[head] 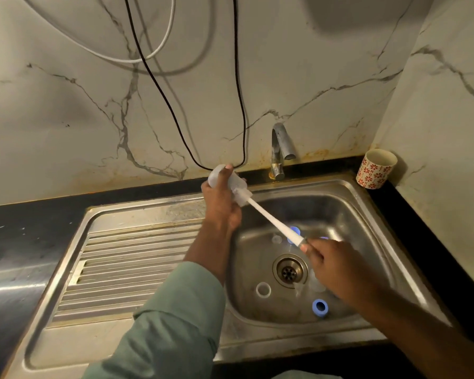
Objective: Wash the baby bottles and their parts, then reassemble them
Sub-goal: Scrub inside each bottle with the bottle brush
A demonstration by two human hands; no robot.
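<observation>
My left hand grips a clear baby bottle and holds it tilted above the back left corner of the steel sink. A white bottle brush runs from the bottle's mouth down to my right hand, which grips its handle over the basin. On the sink floor lie a white ring, a blue ring, another blue part behind the brush handle, and a small clear part. A clear piece sits partly hidden under my right hand.
The tap stands at the back of the sink, with no water seen running. The drain is in the basin's middle. A ribbed draining board lies to the left. A patterned cup stands on the dark counter at the back right. Cables hang on the wall.
</observation>
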